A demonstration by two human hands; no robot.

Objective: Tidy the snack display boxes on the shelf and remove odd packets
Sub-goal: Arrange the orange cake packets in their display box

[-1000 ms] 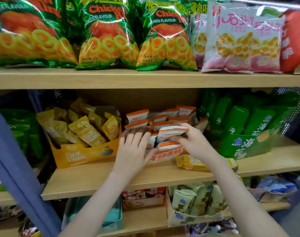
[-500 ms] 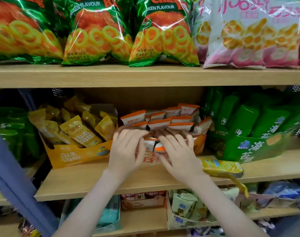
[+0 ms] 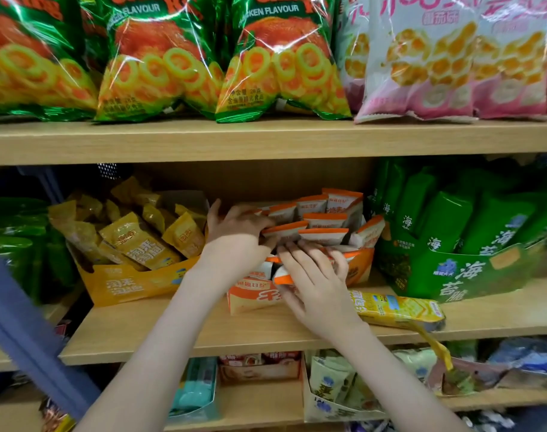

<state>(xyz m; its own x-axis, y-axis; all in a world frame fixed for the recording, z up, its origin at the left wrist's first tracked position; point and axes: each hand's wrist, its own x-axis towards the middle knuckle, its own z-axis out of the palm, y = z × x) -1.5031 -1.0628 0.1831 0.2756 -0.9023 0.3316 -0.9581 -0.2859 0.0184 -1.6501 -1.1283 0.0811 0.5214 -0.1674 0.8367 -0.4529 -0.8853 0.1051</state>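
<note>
Bright overhead light, foil glare, blurred edges

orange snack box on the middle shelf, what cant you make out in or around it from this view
Head view: orange box front lettering, partly covered by the right hand and left forearm.
Left hand fingertips tucked among the orange-topped packets; a pinch cannot be told.
Yellow packet beside the box: print blurred.
Green ring-snack bags: tops cut by the upper edge.
</note>
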